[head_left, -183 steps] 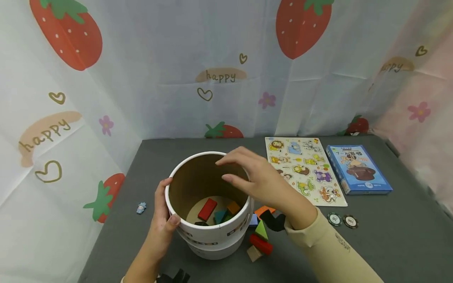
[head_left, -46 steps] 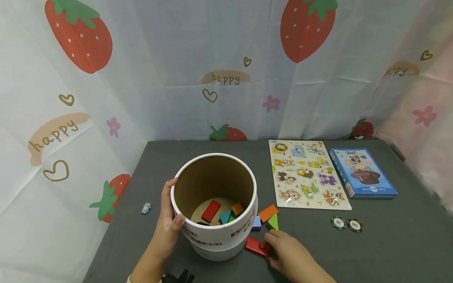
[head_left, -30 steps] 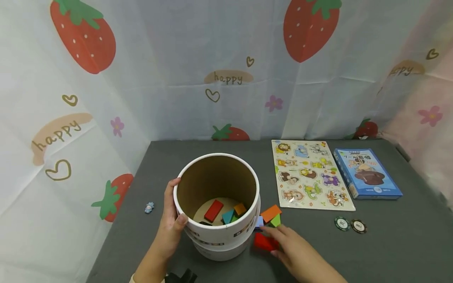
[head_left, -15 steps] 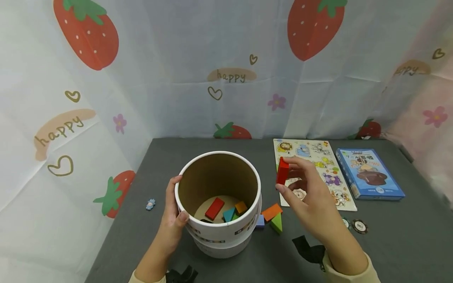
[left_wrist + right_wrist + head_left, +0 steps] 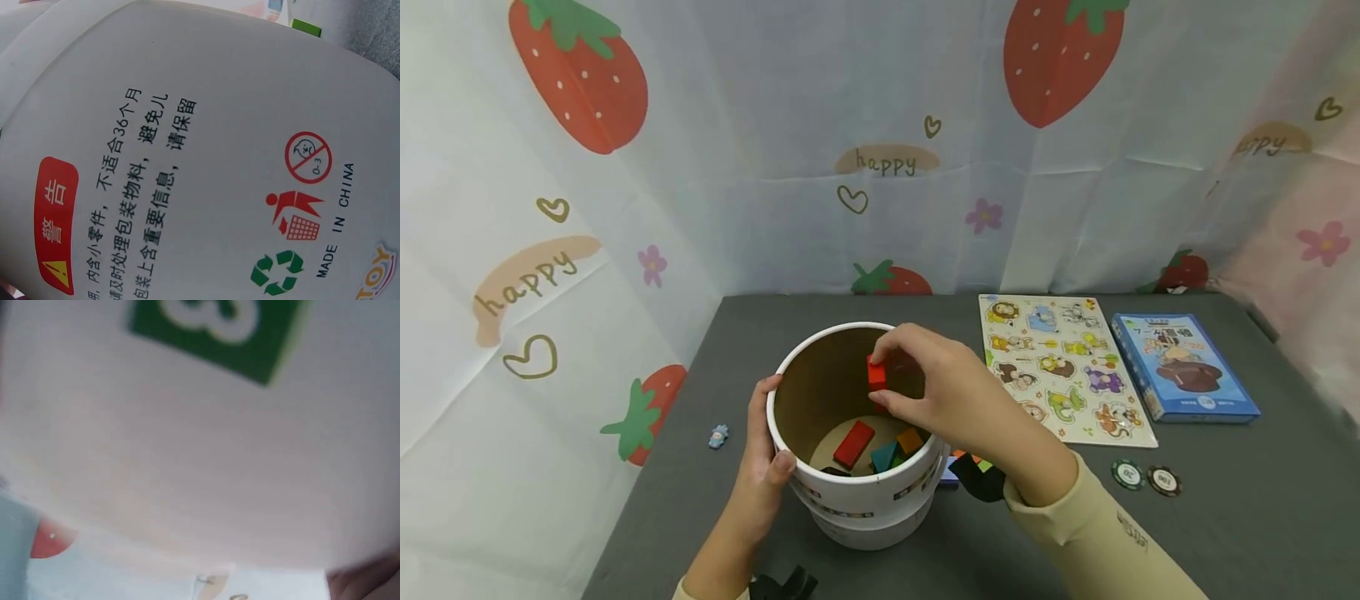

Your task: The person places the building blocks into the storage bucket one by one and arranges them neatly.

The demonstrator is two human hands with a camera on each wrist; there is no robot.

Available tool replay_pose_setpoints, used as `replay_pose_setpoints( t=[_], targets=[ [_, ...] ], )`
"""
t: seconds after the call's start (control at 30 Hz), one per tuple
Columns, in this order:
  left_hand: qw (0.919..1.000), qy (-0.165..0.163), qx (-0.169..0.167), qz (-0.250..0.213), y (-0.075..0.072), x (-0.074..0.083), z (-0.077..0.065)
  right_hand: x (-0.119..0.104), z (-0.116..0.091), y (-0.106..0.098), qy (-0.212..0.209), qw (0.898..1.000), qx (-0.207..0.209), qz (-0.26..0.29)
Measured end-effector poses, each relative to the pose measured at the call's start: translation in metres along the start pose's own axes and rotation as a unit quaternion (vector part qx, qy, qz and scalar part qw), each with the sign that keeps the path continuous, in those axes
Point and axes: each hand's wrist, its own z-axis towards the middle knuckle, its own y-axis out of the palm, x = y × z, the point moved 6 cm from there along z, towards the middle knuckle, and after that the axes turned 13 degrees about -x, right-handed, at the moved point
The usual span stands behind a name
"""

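**First:** In the head view, what are the surface and room like?

**Second:** A dark grey tabletop (image 5: pixel 1247 517) stands before pale cloth hangings (image 5: pixel 760 233) printed with strawberries, flowers, hearts and the word "happy". On its right side lie a board of animal pictures (image 5: pixel 1060 367), a blue box (image 5: pixel 1183 367) just beside it, and two round chips (image 5: pixel 1127 474) nearer the front. A tiny blue figure (image 5: pixel 718 437) lies on the left.

**First:** And the thing being handled?

**Second:** A bright red block (image 5: pixel 876 375), straight-edged and partly covered by the right hand (image 5: pixel 936 383), whose fingers pinch it against the thumb. It is over the open mouth of a tall white bucket (image 5: pixel 842 492); I can't tell whether it is below the rim. The left hand (image 5: pixel 762 475) grips the bucket's left side, fingers curved round the wall. On the bucket's floor lie another red block (image 5: pixel 853 444), a teal block (image 5: pixel 883 457) and an orange block (image 5: pixel 909 441). A bluish block (image 5: pixel 950 475) lies outside, just beside the bucket's right side.

**First:** The left wrist view?

**Second:** The bucket's white wall up close: a red warning label (image 5: pixel 57 225), black Chinese text, green recycling arrows and "MADE IN CHINA". A bit of green block (image 5: pixel 306 27) shows at the top edge. The left fingers' state can't be told here.

**First:** The right wrist view?

**Second:** A blurred white surface (image 5: pixel 187 462) with a green patch (image 5: pixel 212 337), cut off at the top. Patterned cloth shows below. I can't tell how the right fingers lie here.
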Motion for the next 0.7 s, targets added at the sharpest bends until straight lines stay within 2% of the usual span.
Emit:
replay_pose_setpoints(
  t=[0.1, 0.23, 0.37, 0.43, 0.53, 0.6, 0.7],
  targets=[
    [1.0000, -0.008, 0.001, 0.001, 0.001, 0.001, 0.000, 0.003, 0.012, 0.007, 0.028, 0.998, -0.039, -0.034],
    [0.9999, -0.012, 0.004, -0.003, 0.001, 0.002, -0.001, 0.006, 0.021, 0.014, 0.063, 0.993, -0.089, -0.052],
    [0.9999, -0.011, 0.007, -0.009, 0.001, 0.002, -0.002, 0.007, 0.024, 0.019, 0.069, 0.986, -0.123, -0.085],
    [0.9999, -0.008, 0.007, -0.010, 0.001, 0.003, -0.002, 0.007, 0.024, 0.020, 0.059, 0.987, -0.122, -0.088],
    [0.9999, -0.004, 0.003, -0.011, 0.002, 0.002, -0.001, 0.006, 0.019, 0.016, 0.027, 0.995, -0.078, -0.061],
    [0.9999, -0.001, 0.000, -0.014, 0.003, 0.002, 0.000, 0.005, 0.010, 0.008, -0.001, 0.999, -0.020, -0.026],
    [0.9997, 0.001, 0.000, -0.023, 0.004, 0.002, 0.000, 0.010, -0.013, -0.008, -0.026, 0.996, 0.082, 0.001]
  ],
)
